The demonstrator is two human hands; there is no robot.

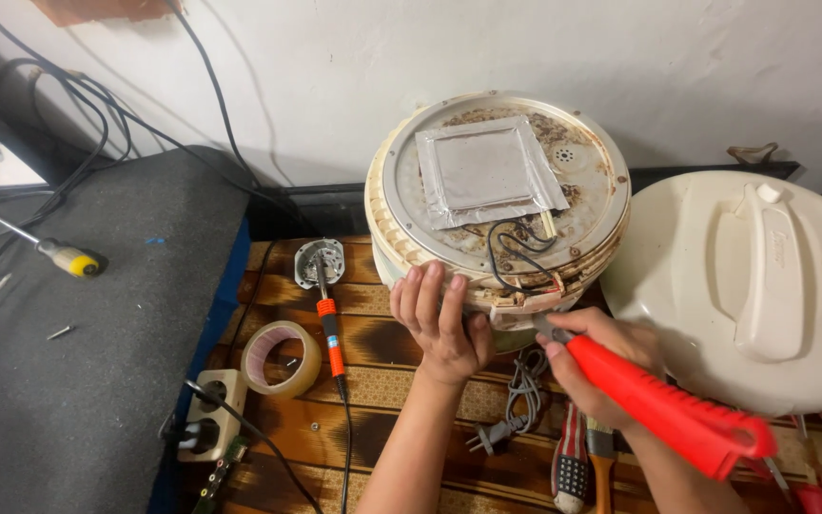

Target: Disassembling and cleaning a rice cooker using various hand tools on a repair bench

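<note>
An upturned rice cooker body (pixel 497 190), cream with a stained metal base, leans against the wall. A square of silver foil (pixel 487 171) covers its middle, and black wires (pixel 516 249) loop near its lower rim. My left hand (pixel 440 319) grips that lower rim. My right hand (pixel 596 366) holds red-handled pliers (pixel 663 400), their jaws at the wires on the rim's bottom edge.
A cream cooker lid (pixel 753 286) lies at the right. An orange soldering iron (pixel 330 328), a tape roll (pixel 281 358), a power strip (pixel 209 414) and a grey plug cord (pixel 516 400) rest on the patterned mat. Screwdrivers (pixel 49 249) lie on the grey mat at left.
</note>
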